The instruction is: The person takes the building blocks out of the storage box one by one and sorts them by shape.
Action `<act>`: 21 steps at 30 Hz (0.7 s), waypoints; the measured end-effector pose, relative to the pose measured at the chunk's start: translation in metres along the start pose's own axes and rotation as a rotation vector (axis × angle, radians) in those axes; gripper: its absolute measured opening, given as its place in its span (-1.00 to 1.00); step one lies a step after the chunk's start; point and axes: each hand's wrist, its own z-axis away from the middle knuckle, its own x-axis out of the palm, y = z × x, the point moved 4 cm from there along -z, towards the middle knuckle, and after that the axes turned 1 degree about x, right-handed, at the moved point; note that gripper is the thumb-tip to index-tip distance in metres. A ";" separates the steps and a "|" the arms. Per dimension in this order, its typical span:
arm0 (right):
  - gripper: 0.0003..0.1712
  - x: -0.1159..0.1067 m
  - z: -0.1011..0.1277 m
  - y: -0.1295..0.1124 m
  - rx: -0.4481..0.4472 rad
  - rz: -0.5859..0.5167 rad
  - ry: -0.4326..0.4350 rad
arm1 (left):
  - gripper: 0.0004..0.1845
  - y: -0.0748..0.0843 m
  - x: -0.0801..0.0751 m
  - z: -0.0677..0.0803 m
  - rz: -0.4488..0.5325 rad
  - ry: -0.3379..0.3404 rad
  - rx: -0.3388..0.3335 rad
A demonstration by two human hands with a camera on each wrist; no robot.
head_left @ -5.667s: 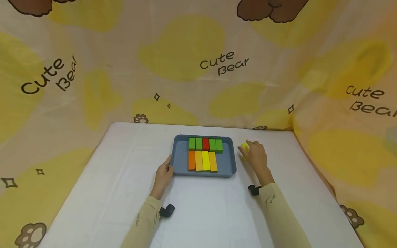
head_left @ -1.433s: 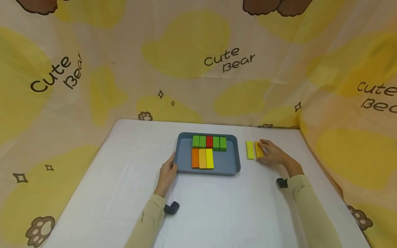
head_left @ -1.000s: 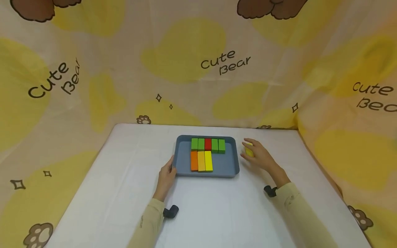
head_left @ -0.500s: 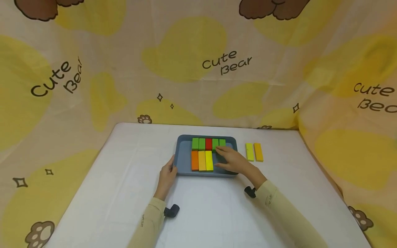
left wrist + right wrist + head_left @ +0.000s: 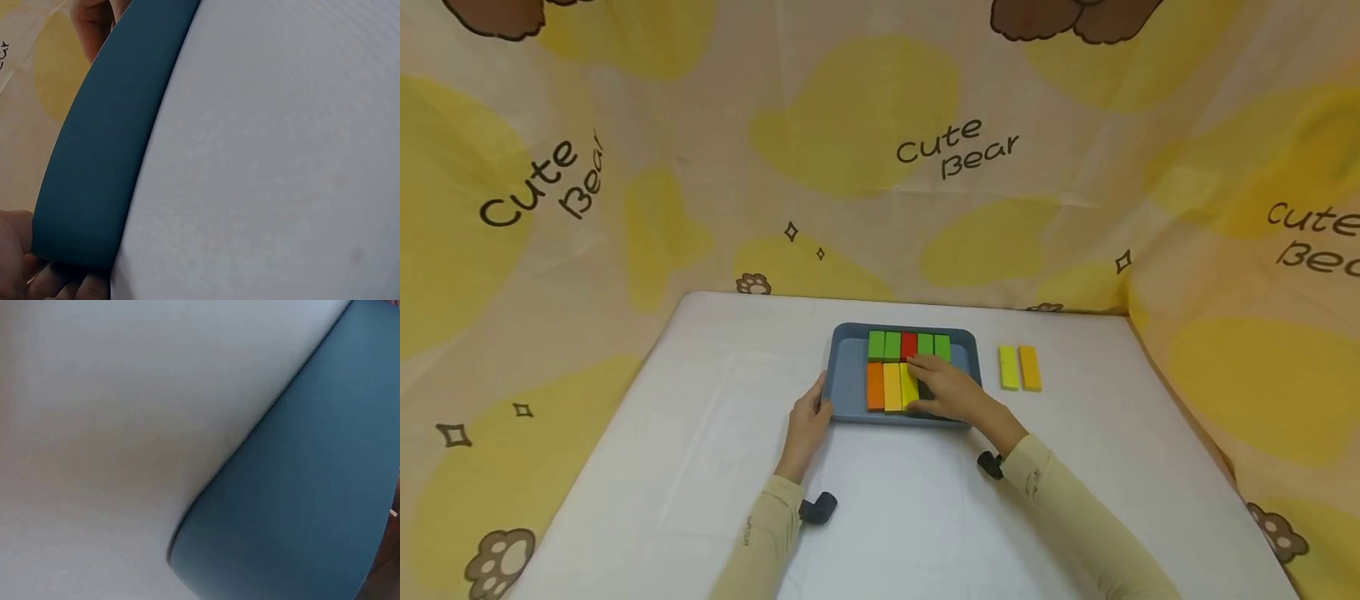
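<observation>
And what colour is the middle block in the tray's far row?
The middle block is red, between green blocks; it shows best in the head view.

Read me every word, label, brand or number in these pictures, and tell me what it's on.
"Cute Bear": patterned cloth, at the back
"Cute Bear": same cloth, left side
"Cute Be…": same cloth, right side, cut off by the picture's edge
Left wrist view: cut-off letters on the cloth, not fully readable
Left sleeve, right sleeve: marks too small to read
</observation>
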 end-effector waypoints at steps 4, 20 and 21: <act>-0.09 0.002 -0.002 0.000 0.005 0.020 0.003 | -0.40 0.001 -0.001 0.000 0.007 -0.014 0.001; -0.15 0.000 0.001 -0.001 -0.013 0.066 -0.058 | -0.39 0.002 0.000 0.000 0.020 -0.007 -0.009; -0.16 0.001 0.001 -0.001 -0.015 0.057 -0.064 | -0.39 0.002 -0.001 0.000 0.019 -0.003 -0.008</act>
